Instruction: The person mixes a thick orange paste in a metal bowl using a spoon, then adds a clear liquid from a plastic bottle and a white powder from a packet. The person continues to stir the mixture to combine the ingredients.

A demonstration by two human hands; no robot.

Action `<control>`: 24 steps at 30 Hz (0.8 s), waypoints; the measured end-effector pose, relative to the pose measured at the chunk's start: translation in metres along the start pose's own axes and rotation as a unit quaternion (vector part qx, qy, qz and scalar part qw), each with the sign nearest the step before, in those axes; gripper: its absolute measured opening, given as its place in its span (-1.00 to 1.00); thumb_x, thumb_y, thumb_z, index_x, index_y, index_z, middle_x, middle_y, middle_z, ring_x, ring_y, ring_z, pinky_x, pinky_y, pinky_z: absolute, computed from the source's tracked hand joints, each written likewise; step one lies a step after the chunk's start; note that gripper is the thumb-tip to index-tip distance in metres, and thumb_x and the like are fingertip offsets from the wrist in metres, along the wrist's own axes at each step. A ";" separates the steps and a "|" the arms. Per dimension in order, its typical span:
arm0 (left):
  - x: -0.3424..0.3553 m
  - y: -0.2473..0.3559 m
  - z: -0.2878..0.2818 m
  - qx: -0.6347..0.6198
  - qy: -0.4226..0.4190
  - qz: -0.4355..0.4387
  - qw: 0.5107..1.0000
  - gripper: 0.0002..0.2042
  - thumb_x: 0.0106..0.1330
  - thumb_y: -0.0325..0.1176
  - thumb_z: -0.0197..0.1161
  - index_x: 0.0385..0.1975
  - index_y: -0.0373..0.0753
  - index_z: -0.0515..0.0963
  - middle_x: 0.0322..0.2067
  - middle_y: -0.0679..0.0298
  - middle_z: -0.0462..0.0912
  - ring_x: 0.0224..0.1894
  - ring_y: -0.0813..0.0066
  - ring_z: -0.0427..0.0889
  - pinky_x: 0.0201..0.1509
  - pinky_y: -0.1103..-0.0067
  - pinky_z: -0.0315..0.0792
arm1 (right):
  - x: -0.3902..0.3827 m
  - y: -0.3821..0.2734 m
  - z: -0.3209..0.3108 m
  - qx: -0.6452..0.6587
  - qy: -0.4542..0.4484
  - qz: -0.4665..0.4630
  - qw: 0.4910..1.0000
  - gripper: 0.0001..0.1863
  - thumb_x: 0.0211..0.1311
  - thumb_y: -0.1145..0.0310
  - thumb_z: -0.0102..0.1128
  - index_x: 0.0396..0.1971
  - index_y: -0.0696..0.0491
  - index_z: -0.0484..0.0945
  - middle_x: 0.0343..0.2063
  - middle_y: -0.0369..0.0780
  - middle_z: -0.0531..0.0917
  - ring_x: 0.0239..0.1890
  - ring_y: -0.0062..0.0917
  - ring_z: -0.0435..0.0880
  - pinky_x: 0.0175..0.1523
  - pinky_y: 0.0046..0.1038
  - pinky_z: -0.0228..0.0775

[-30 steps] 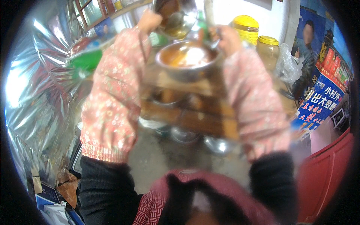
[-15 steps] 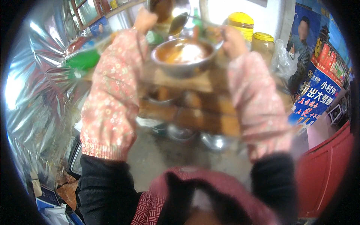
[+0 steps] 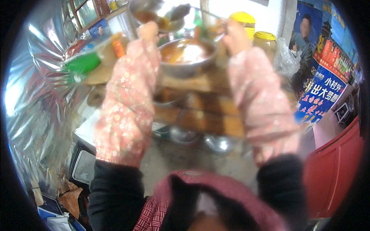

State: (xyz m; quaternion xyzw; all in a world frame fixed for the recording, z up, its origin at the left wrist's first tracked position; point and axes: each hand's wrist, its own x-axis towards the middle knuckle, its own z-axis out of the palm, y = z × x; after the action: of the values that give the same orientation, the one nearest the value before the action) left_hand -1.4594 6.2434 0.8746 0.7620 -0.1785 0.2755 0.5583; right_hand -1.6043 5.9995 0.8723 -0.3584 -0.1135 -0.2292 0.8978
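At the far side of the wooden table, my left hand [image 3: 148,31] is closed on the near edge of a tilted metal bowl [image 3: 143,7], whose inside is smeared with orange-brown. My right hand [image 3: 236,35] is closed round the handle of a ladle [image 3: 179,12]. Its dark head reaches leftward, over or into the tilted bowl; the blur hides which. Below and between my hands, a second metal bowl [image 3: 185,71] stands upright on the table, with something orange-brown and shiny in it.
Two yellow-lidded jars [image 3: 265,42] and a clear plastic bag [image 3: 288,59] stand right of the bowl. A green item [image 3: 83,62] and wrinkled silvery sheeting [image 3: 38,115] are at left. Metal bowls [image 3: 218,142] sit below the wooden tabletop [image 3: 216,125]. A red panel [image 3: 333,173] stands at right.
My left hand and the tilted bowl have come lower and the bowl has shifted left. The ladle head has moved up and slightly left, with my right hand slightly higher.
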 end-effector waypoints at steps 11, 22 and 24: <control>-0.021 -0.044 -0.040 0.162 0.082 0.217 0.959 -0.55 -0.06 -0.06 0.17 -0.58 -0.48 0.50 -0.55 -0.01 0.54 -0.45 0.16 0.51 -0.26 0.38 0.41 | -0.007 0.053 0.024 -0.211 -0.261 -0.326 0.884 -0.84 0.15 0.45 -0.03 -0.41 0.27 0.34 -0.60 -0.09 0.51 -0.71 -0.57 0.38 -0.71 -0.63 0.14; -0.140 -0.029 -0.131 -0.551 0.155 -0.258 0.778 -0.70 0.15 -0.65 -0.27 -0.16 -0.76 0.17 -0.08 -0.28 0.27 -0.02 -0.12 0.30 0.05 0.32 0.39 | 0.025 -0.062 -0.193 -0.665 -0.020 -0.185 0.723 -0.56 0.14 0.12 -0.02 -0.22 0.24 0.46 -0.30 -0.08 0.57 -0.28 -0.39 0.54 -0.14 -0.43 0.35; -0.186 -0.067 -0.182 -0.486 0.126 -0.165 0.849 -0.67 0.15 -0.61 -0.25 -0.11 -0.71 0.17 -0.07 -0.25 0.27 -0.03 -0.14 0.31 0.05 0.30 0.39 | 0.004 -0.052 -0.191 -0.647 -0.009 -0.207 0.734 -0.62 0.13 0.20 0.03 -0.25 0.24 0.47 -0.33 -0.10 0.58 -0.31 -0.41 0.55 -0.18 -0.47 0.37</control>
State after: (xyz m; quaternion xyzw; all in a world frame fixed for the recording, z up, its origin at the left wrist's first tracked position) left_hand -1.6069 6.4302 0.7495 0.3703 -0.0898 0.1512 0.9121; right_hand -1.6191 5.8324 0.7672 -0.8224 -0.0169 -0.4247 0.3781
